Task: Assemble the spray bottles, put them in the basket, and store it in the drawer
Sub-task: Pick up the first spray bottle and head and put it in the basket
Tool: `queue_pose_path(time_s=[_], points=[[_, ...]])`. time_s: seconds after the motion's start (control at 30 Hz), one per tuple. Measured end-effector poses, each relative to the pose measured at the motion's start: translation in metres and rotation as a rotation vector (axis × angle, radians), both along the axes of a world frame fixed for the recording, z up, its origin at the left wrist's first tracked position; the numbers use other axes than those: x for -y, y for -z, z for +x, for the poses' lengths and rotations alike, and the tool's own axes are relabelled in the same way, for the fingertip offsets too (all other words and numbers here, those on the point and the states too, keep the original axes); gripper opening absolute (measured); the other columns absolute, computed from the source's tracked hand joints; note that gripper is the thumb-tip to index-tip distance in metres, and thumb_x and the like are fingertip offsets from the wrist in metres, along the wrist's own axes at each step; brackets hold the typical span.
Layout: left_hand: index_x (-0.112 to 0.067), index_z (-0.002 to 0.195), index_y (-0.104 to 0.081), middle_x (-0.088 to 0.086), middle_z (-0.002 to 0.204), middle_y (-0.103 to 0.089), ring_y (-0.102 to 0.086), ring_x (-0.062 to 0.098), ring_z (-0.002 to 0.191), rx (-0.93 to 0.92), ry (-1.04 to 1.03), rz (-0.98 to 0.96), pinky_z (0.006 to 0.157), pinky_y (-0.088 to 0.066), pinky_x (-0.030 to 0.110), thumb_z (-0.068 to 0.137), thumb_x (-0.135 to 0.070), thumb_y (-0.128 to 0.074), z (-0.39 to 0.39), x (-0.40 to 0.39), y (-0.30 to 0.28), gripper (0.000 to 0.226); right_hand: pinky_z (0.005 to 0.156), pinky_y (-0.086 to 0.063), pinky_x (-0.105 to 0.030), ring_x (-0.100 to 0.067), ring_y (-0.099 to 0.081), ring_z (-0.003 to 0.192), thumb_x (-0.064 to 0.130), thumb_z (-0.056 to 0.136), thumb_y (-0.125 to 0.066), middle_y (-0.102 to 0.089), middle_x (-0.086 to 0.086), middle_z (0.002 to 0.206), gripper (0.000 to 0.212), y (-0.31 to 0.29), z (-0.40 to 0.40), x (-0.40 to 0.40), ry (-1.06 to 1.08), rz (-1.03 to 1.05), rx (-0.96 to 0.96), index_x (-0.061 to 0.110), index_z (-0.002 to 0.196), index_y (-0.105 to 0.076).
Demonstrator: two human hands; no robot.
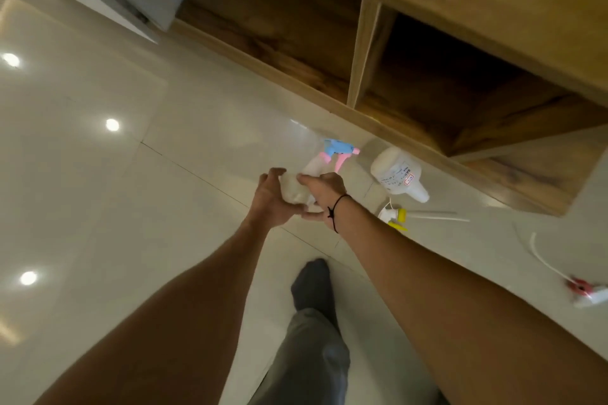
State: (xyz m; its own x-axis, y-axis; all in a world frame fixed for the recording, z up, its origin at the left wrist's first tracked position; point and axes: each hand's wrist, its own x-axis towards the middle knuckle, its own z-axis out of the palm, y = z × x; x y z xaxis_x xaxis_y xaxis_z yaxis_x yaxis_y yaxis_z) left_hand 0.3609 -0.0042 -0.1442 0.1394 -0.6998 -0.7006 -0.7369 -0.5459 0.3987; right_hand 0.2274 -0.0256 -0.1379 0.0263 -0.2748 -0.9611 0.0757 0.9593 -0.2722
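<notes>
A clear spray bottle [304, 181] with a blue and pink trigger head [339, 149] is held over the floor between both hands. My left hand [271, 199] cups its body from the left with fingers spread around it. My right hand [320, 196] grips it from the right. A second bottle [398, 173], white, labelled and headless, lies on its side on the tiles. A yellow and white trigger head [396, 217] with its long tube lies just below that bottle. A red and white trigger head [585, 293] with a curved tube lies at the right edge.
A wooden cabinet [365, 52] with open, dark compartments runs along the back, its lower edge close to the bottles. Glossy white floor tiles [131, 207] spread to the left. My leg in grey trousers and a dark sock [312, 286] stands below the hands.
</notes>
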Motion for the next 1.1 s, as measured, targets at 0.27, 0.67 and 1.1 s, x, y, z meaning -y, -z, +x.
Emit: queue_pose_path(time_s=[0.27,0.67,1.1], points=[[-0.014,0.136,-0.036,0.007,0.132,-0.057,-0.058,0.028,0.119,-0.104,-0.204,-0.027,0.088,-0.057,0.034,0.068,-0.024,-0.097,-0.024,-0.044,-0.127,0.092,0.079,-0.065,-0.055,-0.035,-0.060,0.124,0.016,0.091,-0.077,-0.053,-0.006,0.142,0.047,-0.141,-0.025,-0.028,-0.209,-0.183,-0.046,0.021,0.132,-0.054],[-0.022,0.129,-0.046,-0.007,0.128,-0.062,-0.066,0.022,0.109,-0.093,-0.238,-0.408,0.083,-0.065,0.040,0.057,-0.040,-0.102,-0.077,-0.076,-0.297,0.094,0.080,-0.065,-0.052,-0.033,-0.060,0.120,0.008,0.093,-0.074,-0.059,-0.008,0.137,0.053,-0.317,-0.091,-0.031,-0.239,-0.363,0.038,0.021,0.141,-0.056],[-0.040,0.135,-0.044,-0.025,0.126,-0.058,-0.063,0.002,0.108,-0.206,-0.060,-0.757,0.082,-0.059,0.029,0.053,-0.047,-0.092,-0.185,0.021,-0.412,0.095,0.081,-0.060,-0.067,-0.037,-0.069,0.105,0.006,0.082,-0.084,-0.060,-0.001,0.103,0.043,-0.449,-0.207,0.036,-0.089,-0.804,-0.116,0.025,0.111,-0.058]])
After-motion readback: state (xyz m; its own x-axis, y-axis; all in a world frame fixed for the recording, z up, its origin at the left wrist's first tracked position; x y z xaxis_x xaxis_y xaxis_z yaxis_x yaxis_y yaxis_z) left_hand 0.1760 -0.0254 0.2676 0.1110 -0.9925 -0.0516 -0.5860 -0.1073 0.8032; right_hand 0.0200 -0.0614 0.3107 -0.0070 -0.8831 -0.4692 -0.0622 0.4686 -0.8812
